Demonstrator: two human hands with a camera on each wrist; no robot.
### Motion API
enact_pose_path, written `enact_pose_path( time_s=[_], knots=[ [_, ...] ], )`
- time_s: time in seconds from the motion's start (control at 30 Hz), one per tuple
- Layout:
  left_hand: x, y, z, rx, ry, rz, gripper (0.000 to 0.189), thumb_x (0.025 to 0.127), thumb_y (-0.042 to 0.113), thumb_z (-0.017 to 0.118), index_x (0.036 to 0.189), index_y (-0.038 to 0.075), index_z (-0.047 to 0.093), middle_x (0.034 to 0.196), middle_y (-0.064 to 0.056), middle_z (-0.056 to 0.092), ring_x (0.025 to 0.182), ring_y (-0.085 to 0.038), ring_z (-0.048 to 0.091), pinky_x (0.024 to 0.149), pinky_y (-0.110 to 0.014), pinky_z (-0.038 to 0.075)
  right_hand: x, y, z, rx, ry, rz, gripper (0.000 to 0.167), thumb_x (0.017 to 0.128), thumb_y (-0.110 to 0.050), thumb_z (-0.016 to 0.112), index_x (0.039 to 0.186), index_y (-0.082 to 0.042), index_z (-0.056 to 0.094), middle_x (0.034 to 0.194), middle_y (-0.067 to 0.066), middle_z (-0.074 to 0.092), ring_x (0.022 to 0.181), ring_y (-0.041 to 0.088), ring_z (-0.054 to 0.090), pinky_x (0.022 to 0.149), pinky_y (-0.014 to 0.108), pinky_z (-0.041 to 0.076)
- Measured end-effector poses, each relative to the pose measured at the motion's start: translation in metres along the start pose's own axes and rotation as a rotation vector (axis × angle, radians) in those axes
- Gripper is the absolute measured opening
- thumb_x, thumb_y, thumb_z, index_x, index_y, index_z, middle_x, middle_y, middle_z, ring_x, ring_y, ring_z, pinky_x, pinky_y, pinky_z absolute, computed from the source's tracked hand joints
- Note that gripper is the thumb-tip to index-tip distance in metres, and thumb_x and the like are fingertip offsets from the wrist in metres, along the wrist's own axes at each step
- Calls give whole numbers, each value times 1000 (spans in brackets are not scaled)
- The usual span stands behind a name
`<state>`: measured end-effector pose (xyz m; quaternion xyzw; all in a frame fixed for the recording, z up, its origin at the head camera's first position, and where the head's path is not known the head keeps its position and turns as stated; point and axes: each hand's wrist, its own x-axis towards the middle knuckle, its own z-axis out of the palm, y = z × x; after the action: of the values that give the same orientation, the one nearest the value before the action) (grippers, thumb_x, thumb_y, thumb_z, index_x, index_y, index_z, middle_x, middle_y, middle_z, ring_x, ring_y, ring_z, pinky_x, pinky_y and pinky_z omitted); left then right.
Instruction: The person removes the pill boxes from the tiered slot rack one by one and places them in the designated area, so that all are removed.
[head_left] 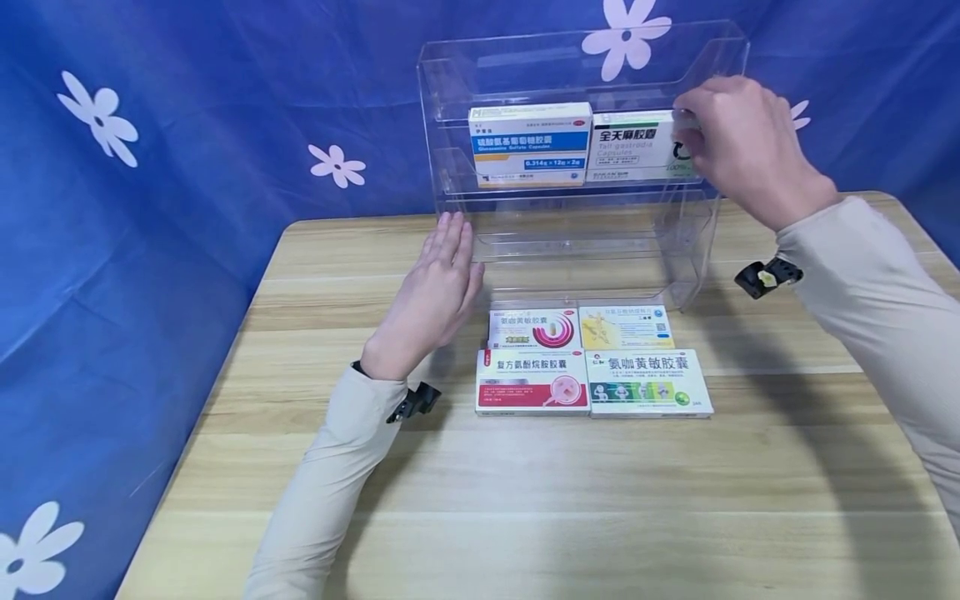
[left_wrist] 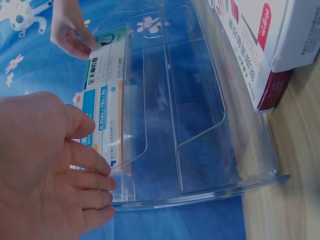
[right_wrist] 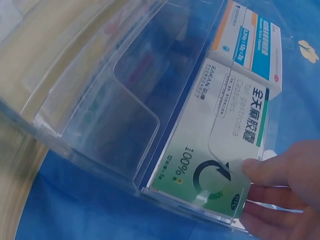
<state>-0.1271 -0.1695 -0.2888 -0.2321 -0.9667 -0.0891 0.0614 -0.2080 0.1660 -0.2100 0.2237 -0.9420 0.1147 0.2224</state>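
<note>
A clear acrylic tiered rack (head_left: 693,250) stands at the back of the table. In its upper tier, a white and green medicine box (head_left: 633,150) sits to the right of a blue and white medicine box (head_left: 528,150). My right hand (head_left: 750,142) pinches the white and green box at its upper right end; the right wrist view shows the thumb (right_wrist: 265,171) on its front, with fingers partly hidden behind. My left hand (head_left: 423,304) lies along the rack's lower left side with its fingers extended and close together, holding nothing.
Before the rack lie a red and white box (head_left: 532,392) and a white and green box with small pictures (head_left: 648,396). Behind them are a pink-ringed box (head_left: 534,327) and a yellow and white box (head_left: 626,327). A blue flowered curtain (head_left: 187,200) hangs behind the wooden table (head_left: 585,508).
</note>
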Motion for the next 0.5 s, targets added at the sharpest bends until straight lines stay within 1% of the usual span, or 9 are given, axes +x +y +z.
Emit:
enact_pose_path(
  time_s=[0.23, 0.4, 0.5],
  knots=[
    [1, -1, 1, 2, 10, 8, 57, 106, 27, 27, 147, -11, 23, 155, -28, 14, 146, -35, 6, 120, -41, 7, 2, 4, -2, -7, -7, -14, 21, 89, 5, 56, 107, 11, 64, 98, 30, 63, 88, 48, 59, 70, 63, 48],
    [1, -1, 2, 3, 15, 12, 57, 106, 27, 27, 147, -12, 23, 155, -28, 14, 146, -35, 7, 120, -42, 9, 4, 5, -2, -17, -25, -30, 18, 90, 4, 54, 104, 10, 64, 98, 29, 63, 88, 48, 59, 68, 64, 47],
    [1, -1, 2, 5, 18, 14, 57, 106, 27, 27, 147, -12, 23, 155, -28, 15, 146, -36, 7, 120, -43, 9, 5, 5, -2, -32, -33, -36, 19, 92, 3, 54, 105, 10, 64, 98, 29, 62, 89, 48, 58, 68, 64, 47]
  ],
)
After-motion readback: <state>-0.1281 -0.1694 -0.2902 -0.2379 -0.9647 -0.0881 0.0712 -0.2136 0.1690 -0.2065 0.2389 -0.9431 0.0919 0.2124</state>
